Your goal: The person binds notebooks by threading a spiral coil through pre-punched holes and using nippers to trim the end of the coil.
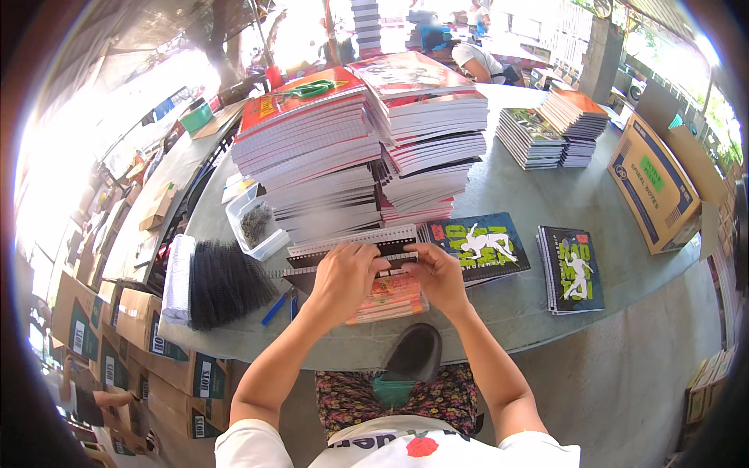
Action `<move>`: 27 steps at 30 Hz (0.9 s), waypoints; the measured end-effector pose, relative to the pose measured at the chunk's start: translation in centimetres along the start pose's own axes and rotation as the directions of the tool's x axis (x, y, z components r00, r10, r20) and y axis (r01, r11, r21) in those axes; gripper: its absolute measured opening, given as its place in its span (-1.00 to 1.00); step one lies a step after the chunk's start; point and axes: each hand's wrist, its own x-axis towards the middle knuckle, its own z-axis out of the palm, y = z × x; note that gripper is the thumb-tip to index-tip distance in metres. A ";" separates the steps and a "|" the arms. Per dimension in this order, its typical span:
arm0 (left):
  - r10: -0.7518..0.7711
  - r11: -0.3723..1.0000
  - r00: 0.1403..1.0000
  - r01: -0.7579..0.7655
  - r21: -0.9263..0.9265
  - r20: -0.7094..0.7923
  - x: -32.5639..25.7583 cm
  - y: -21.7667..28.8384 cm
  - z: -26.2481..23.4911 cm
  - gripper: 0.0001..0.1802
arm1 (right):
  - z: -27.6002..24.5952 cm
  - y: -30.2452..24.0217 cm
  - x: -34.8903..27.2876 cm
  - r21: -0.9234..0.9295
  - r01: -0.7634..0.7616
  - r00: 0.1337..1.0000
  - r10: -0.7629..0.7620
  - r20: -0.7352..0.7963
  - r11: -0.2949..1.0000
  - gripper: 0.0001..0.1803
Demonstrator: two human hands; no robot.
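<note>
Now both forearms reach up from lower edge; left hand (pixel 343 273) and right hand (pixel 441 274) side by side, fingers pinched on notebook (pixel 388 295) at table's (pixel 546 195) near edge. Notebook: orange-red cover, punched white spine strip, below tall stacks (pixel 367 148).

A notebook (pixel 386 292) with a reddish-orange printed cover is being held flat at the near edge of the grey worktop (pixel 546 195), its spine side turned away from the person. Along that far edge a dark spiral binding coil (pixel 351 261) is being pinched between the left hand (pixel 343 277) and the right hand (pixel 438 274), lying level across the punched holes. The cover is being partly hidden by both hands, so its picture cannot be made out.
</note>
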 end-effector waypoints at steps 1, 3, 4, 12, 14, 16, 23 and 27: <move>-0.003 1.000 1.000 0.003 0.000 -0.002 0.1 0.1 0.1 -0.79 | -0.2 0.3 -0.1 -0.022 -0.003 1.000 0.003 0.025 1.000 -0.76; 0.031 0.996 0.993 -0.021 0.081 -0.116 0.6 0.9 0.6 -0.77 | -0.6 0.7 -0.3 -0.043 -0.004 0.998 0.006 0.055 0.999 -0.74; 0.028 0.996 0.992 -0.018 0.083 -0.119 0.7 1.0 1.0 -0.77 | -0.8 0.8 -0.4 -0.080 -0.044 0.997 0.049 0.062 0.996 -0.74; 0.123 0.982 0.992 -0.117 -0.150 0.029 2.3 1.5 1.0 -0.79 | -0.4 -0.6 -0.4 -0.068 0.022 1.000 -0.022 0.000 0.997 -0.81; 0.060 0.980 0.997 -0.051 -0.191 0.040 2.4 1.8 0.2 -0.78 | -0.6 -1.1 0.1 -0.372 0.234 0.971 -0.233 0.047 0.898 -0.80; -0.030 0.987 0.977 0.062 -0.148 0.212 2.4 2.2 -1.0 -0.73 | -0.3 -1.9 -0.2 -0.417 0.207 0.976 -0.213 0.032 0.885 -0.79; -0.086 0.996 0.943 0.093 -0.005 0.321 2.5 2.8 -2.0 -0.73 | -0.9 -2.7 -0.1 -0.464 0.321 0.939 -0.341 0.043 0.825 -0.77; -0.025 0.999 0.967 0.031 -0.023 0.252 1.9 0.8 -0.2 -0.75 | 0.0 -2.1 -0.2 -0.350 0.237 0.956 -0.282 -0.083 0.906 -0.81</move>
